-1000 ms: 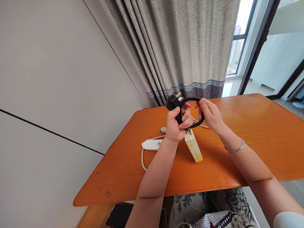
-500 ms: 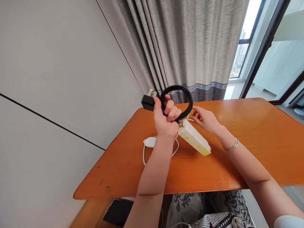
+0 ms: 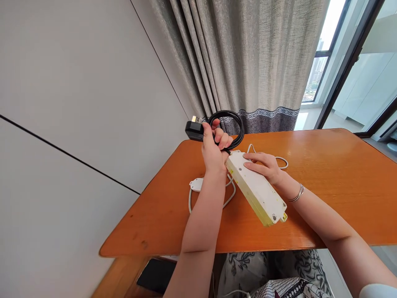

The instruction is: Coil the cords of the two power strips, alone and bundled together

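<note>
My left hand is wrapped around a coiled black power cord. Its black plug sticks out at the thumb side, prongs upward. From the coil the cord runs into the end of a white, yellowed power strip, which is tilted with a broad face with screw holes turned up. My right hand grips the strip near its cord end, fingers on that face and thumb hidden. A thin white cable shows beyond my right hand. Partly behind my left forearm lies a flat white piece with a pale cord.
All this is over an orange-brown wooden table. A grey wall stands to the left, and a grey curtain hangs behind the table. Below the table's front edge lies a dark flat object.
My right hand has moved onto the power strip from beside its far end. The strip has rolled so its broad face shows, and its near end has come closer. The coil has shifted slightly left.
</note>
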Motion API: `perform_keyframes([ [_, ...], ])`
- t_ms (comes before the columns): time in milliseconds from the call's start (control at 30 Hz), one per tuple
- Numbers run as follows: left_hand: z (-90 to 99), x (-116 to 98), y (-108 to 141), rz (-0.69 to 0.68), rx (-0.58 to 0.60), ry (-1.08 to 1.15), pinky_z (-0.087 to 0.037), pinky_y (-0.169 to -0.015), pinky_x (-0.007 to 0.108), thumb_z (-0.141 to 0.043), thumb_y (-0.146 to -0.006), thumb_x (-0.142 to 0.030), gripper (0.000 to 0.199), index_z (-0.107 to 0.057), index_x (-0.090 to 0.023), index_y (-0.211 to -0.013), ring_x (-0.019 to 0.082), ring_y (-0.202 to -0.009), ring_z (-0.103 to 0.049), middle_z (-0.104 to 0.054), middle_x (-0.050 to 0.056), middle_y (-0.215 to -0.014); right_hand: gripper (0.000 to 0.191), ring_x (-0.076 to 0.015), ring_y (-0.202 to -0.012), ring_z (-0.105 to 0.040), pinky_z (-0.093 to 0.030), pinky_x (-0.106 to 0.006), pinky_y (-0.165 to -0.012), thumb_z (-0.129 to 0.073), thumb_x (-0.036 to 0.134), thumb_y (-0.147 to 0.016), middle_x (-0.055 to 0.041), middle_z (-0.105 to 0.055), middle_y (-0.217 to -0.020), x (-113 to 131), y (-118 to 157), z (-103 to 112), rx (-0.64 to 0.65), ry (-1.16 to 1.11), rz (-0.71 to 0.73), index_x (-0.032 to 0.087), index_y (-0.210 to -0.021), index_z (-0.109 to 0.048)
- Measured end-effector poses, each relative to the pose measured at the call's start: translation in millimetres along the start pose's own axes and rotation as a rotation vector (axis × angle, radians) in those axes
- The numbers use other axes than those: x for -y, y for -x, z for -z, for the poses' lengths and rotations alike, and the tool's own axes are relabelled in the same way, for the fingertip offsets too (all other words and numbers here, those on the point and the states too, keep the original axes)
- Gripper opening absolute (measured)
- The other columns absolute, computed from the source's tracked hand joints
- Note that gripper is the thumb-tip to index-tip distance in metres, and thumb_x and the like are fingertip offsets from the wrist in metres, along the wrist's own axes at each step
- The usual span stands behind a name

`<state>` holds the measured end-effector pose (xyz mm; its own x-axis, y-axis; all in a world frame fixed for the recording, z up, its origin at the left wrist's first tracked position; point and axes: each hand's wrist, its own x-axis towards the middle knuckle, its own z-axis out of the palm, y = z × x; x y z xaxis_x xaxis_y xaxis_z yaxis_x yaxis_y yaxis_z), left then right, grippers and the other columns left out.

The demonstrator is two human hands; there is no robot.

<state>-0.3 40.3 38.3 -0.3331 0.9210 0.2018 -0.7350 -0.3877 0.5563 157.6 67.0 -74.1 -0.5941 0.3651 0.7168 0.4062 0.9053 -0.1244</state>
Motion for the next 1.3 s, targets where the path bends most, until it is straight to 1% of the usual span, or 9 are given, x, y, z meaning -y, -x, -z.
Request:
perform_keyframes([
  [167,13.5,15,-6,-0.111,0.123,-0.274,-0.045,-0.059,0.021,-0.072,-0.088,-0.053,0.037,-0.065,-0.019,-0.075,0.008,-0.051,-0.048,-0.035,-0.007,-0.052,0.027,-0.0168,-0.085,-0.071,-0.058,-0.032,-0.073,-0.042,0.035,-0.105,-0.0093,-0.076,-0.11,-3,-6,5,-0.298,0.111,0.337,0.025,-0.11,-0.067],
  [300,24.7,23,-9,-0.072,0.292,-0.469,-0.045,-0.062,0.024,-0.076,-0.082,-0.057,0.04,-0.067,-0.018,-0.075,0.011,-0.055,-0.05,-0.039,-0.006,-0.052,0.019,-0.0148,-0.076,-0.069,-0.054,-0.029,-0.064,-0.042,0.029,-0.104,-0.006,-0.077,-0.105,2,-13,15,-0.413,0.115,0.459,0.026,-0.114,-0.059],
  [433,32.5,28,-10,0.179,0.367,-0.548,-0.041,-0.053,0.024,-0.079,-0.08,-0.054,0.038,-0.068,-0.018,-0.075,0.009,-0.049,-0.046,-0.04,-0.006,-0.05,0.024,-0.0198,-0.085,-0.07,-0.057,-0.036,-0.074,-0.045,0.04,-0.102,-0.0056,-0.074,-0.095,8,-18,27,-0.472,0.092,0.327,0.025,-0.114,-0.06],
  [567,36.7,33,-10,0.443,0.325,-0.549,-0.05,-0.059,0.026,-0.079,-0.079,-0.047,0.032,-0.071,-0.017,-0.077,0.014,-0.059,-0.063,-0.066,-0.001,-0.063,0.038,-0.0305,-0.108,-0.066,-0.056,-0.053,-0.093,-0.054,0.055,-0.094,-0.0107,-0.069,-0.109,6,-22,32,-0.522,0.028,0.056,0.023,-0.113,-0.06],
  [733,39.7,42,-17,0.613,0.347,-0.465,-0.06,-0.082,0.036,-0.068,-0.087,-0.046,0.035,-0.077,-0.015,-0.101,0.026,-0.09,-0.076,-0.08,0.008,-0.09,0.053,-0.0266,-0.112,-0.067,-0.057,-0.049,-0.099,-0.067,0.054,-0.087,-0.0119,-0.068,-0.125,-1,-25,35,-0.43,-0.574,-0.391,0.022,-0.127,-0.051],
  [867,40.1,45,-21,0.687,0.34,-0.466,-0.062,-0.083,0.038,-0.06,-0.091,-0.042,0.037,-0.076,-0.015,-0.11,0.028,-0.089,-0.077,-0.081,0.008,-0.094,0.054,-0.0262,-0.113,-0.07,-0.058,-0.047,-0.102,-0.081,0.045,-0.077,-0.0107,-0.072,-0.126,-1,-26,51,-0.233,-0.921,-0.602,0.021,-0.119,-0.057],
  [1000,40.6,45,-20,0.692,0.323,-0.472,-0.062,-0.074,0.035,-0.059,-0.09,-0.038,0.036,-0.075,-0.015,-0.112,0.027,-0.083,-0.077,-0.081,0.007,-0.088,0.052,-0.0277,-0.109,-0.072,-0.058,-0.051,-0.102,-0.089,0.046,-0.069,-0.0105,-0.076,-0.119,-4,-27,64,-0.127,-1.059,-0.649,0.019,-0.108,-0.067],
  [1167,42.6,46,-23,0.649,0.291,-0.439,-0.061,-0.07,0.033,-0.059,-0.088,-0.038,0.033,-0.075,-0.016,-0.107,0.024,-0.076,-0.076,-0.08,0.004,-0.082,0.057,-0.0289,-0.109,-0.073,-0.058,-0.052,-0.103,-0.095,0.043,-0.058,-0.0096,-0.078,-0.113,-13,-28,55,-0.24,-1.112,-0.68,0.019,-0.103,-0.068],
  [1300,39.7,52,-25,0.579,0.288,-0.382,-0.061,-0.084,0.037,-0.059,-0.088,-0.042,0.035,-0.074,-0.017,-0.108,0.028,-0.096,-0.077,-0.081,0.006,-0.093,0.064,-0.028,-0.102,-0.075,-0.062,-0.048,-0.095,-0.098,0.042,-0.05,-0.0083,-0.078,-0.107,-17,-29,47,-0.364,-1.115,-0.738,0.02,-0.1,-0.065],
])
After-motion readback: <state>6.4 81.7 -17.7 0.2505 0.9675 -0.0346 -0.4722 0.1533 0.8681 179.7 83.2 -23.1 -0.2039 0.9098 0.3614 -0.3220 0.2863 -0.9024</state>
